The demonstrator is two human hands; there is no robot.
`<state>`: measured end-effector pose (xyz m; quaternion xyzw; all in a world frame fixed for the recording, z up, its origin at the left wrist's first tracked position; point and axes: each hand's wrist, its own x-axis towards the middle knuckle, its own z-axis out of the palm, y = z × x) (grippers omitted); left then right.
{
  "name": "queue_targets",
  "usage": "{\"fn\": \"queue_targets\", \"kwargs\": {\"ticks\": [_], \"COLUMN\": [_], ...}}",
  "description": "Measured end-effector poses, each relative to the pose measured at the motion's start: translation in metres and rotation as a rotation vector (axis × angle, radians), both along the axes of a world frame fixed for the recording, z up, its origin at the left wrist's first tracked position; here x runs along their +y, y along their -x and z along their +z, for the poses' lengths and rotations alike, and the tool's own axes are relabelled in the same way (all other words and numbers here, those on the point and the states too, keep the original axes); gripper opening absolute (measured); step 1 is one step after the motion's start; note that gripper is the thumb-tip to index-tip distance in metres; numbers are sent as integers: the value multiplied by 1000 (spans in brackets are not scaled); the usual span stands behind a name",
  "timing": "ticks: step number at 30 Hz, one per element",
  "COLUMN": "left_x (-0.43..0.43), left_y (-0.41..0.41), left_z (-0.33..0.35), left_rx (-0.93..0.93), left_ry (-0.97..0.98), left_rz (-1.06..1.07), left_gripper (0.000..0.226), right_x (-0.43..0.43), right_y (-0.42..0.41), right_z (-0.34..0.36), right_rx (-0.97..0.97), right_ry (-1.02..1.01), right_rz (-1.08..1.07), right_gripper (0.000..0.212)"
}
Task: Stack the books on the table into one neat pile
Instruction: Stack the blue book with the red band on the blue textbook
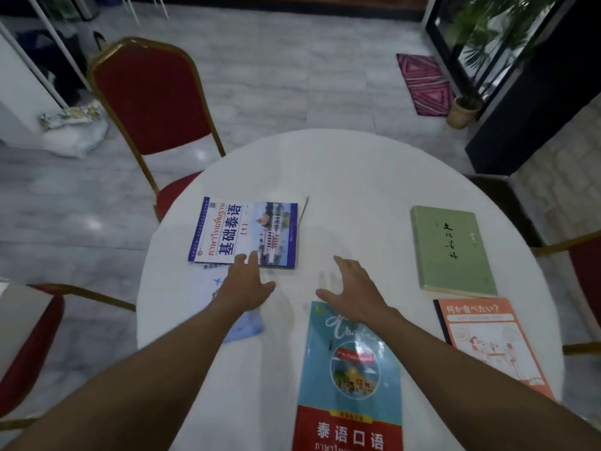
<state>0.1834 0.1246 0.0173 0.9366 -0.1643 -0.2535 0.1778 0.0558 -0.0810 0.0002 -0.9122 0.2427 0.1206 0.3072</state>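
Both hands, left hand [248,281] and right hand [353,289], spread empty over the white tabletop [351,177], left fingertips touching the blue Thai textbook [244,231], its arm hiding a pale booklet [208,288].

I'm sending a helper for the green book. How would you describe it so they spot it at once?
On the round white table, look to the far right side. The plain pale green book lies flat there, just beyond the orange illustrated book. It alone has a plain cover, bearing only a few black handwritten-style characters.

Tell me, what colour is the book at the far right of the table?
Pale green cover, seen in the head view.
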Motion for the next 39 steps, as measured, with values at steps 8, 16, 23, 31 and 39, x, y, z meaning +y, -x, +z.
{"fn": "queue_targets", "kwargs": {"ticks": [8,16,23,31,39], "left_x": [17,23,24,46,44], "left_y": [-44,-74,-88,-102,-77], "left_z": [-27,-54,-64,-59,-55], "left_rx": [-3,-94,-137,-69,-20], "left_ry": [5,-123,-168,26,65], "left_rz": [116,170,96,-162,241], "left_gripper": [80,78,85,99,95], "right_x": [28,42,52,48,58], "right_y": [-84,-136,-123,-149,-134], "right_z": [-24,-35,-39,-37,-45], "right_rx": [-26,-63,-267,38,53], "right_ry": [-66,178,365,49,-190], "right_rz": [165,427,547,84,-183], "right_gripper": [75,61,34,71,79]}}
